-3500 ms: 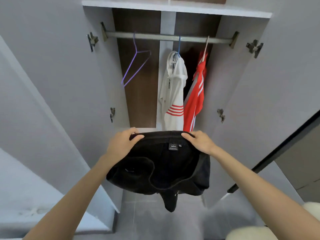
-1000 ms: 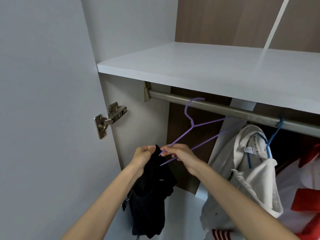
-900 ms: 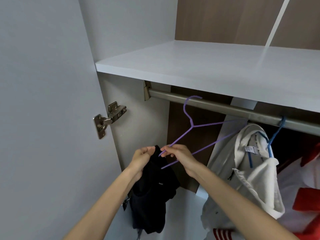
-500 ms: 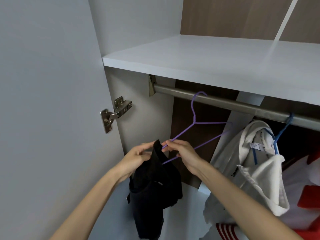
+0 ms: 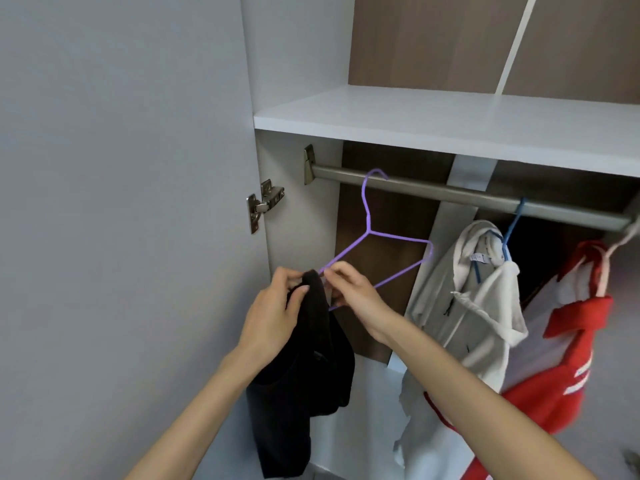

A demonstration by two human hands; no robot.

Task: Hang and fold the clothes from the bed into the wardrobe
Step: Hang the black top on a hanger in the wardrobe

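Observation:
A purple wire hanger [image 5: 394,252] hangs by its hook from the metal rail [image 5: 460,195] inside the wardrobe. My right hand [image 5: 353,292] pinches the hanger's near left end. My left hand [image 5: 273,317] grips the top edge of a black garment [image 5: 308,372], held right at that hanger end; the rest of the garment hangs down below my hands. Whether the fabric is over the wire I cannot tell.
A white hooded jacket [image 5: 478,306] hangs on a blue hanger [image 5: 509,233] to the right, and a red jacket [image 5: 568,344] beyond it. A white shelf [image 5: 450,123] runs above the rail. The open wardrobe door [image 5: 121,202] with its hinge [image 5: 265,206] stands at left.
I stepped up to the wardrobe with the black garment. My hands have stayed at the hanger's left end, and my left hand has brought the garment's edge closer to the wire.

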